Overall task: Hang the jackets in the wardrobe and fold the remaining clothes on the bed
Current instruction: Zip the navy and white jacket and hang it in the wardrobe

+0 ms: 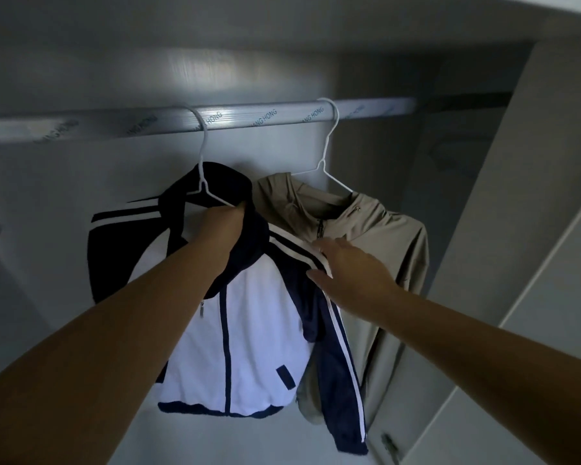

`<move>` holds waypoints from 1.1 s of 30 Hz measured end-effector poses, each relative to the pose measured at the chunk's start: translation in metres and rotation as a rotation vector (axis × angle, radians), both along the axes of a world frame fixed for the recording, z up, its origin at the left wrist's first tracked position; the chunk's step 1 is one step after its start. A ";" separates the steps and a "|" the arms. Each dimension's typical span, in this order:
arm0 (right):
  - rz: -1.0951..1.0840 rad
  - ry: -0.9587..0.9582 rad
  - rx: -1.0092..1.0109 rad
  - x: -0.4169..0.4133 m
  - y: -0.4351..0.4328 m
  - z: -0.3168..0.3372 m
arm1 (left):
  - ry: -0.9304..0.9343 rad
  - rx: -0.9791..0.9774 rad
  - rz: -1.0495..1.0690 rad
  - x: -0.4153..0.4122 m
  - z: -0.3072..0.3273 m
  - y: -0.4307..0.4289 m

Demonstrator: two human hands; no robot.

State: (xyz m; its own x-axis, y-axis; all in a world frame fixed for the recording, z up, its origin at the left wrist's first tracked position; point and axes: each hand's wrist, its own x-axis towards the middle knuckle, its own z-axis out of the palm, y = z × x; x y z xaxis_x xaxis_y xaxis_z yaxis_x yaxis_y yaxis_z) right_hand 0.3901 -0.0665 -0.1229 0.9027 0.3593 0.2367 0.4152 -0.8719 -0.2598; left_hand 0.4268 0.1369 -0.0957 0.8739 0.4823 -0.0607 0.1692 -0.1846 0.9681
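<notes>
Visible body: left forearm (131, 313), left hand (227, 214), right forearm (483, 333), right hand (348, 268); both arms bare to frame edge.

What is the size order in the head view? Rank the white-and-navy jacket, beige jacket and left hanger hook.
1. white-and-navy jacket.
2. beige jacket, partly hidden behind it, so less sure.
3. left hanger hook, clearly smallest.
</notes>
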 end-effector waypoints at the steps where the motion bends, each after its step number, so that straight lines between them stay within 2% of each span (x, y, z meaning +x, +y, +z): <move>1: -0.003 -0.015 -0.014 0.005 0.006 -0.001 | -0.023 0.028 0.007 -0.002 -0.003 -0.001; 5: -0.058 -0.038 -0.059 0.018 0.015 0.000 | -0.123 -0.040 -0.096 -0.018 -0.011 0.005; 9: 0.056 0.059 0.147 0.019 0.043 0.009 | -0.199 0.138 -0.163 -0.035 -0.015 0.014; 12: 0.174 0.055 0.222 0.023 0.075 0.019 | -0.342 0.212 0.011 -0.051 -0.018 0.043; 16: 0.273 -0.005 0.257 0.031 0.090 0.019 | -0.529 0.227 0.389 -0.066 -0.021 0.110; 18: 0.278 -0.007 0.293 0.034 0.088 0.020 | -0.448 0.199 0.567 -0.059 -0.028 0.143; 19: 0.271 -0.012 0.301 0.037 0.087 0.020 | -0.356 0.209 0.589 -0.055 -0.035 0.155; 22: 0.260 -0.012 0.302 0.048 0.080 0.021 | -0.021 0.279 0.528 -0.045 -0.063 0.172; 23: 0.279 0.000 0.305 0.051 0.079 0.021 | 0.024 0.301 0.497 -0.042 -0.069 0.174; 25: 0.335 0.018 0.320 0.056 0.077 0.022 | 0.006 0.413 0.450 -0.038 -0.073 0.176; 27: 0.362 0.024 0.336 0.059 0.075 0.022 | 0.007 0.493 0.493 -0.033 -0.069 0.182; 30: 0.390 0.044 0.342 0.060 0.074 0.024 | 0.073 0.518 0.533 -0.030 -0.063 0.190; 33: 0.399 0.060 0.335 0.062 0.071 0.024 | 0.203 0.632 0.537 -0.031 -0.053 0.198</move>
